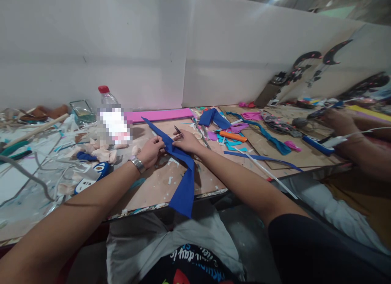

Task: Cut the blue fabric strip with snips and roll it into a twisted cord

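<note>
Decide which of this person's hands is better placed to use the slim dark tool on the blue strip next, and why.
Probably the right hand: the slim dark tool is in its grip, close to the blue strip. The left hand seems to pinch the strip's edge.

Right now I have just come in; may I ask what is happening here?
A person's left hand pinches a long blue strip. The right hand rests against it, also holding a slim dark tool. The strip's lower end hangs over the front edge of a cluttered table. Farther right, another person's hand is blurred.
</note>
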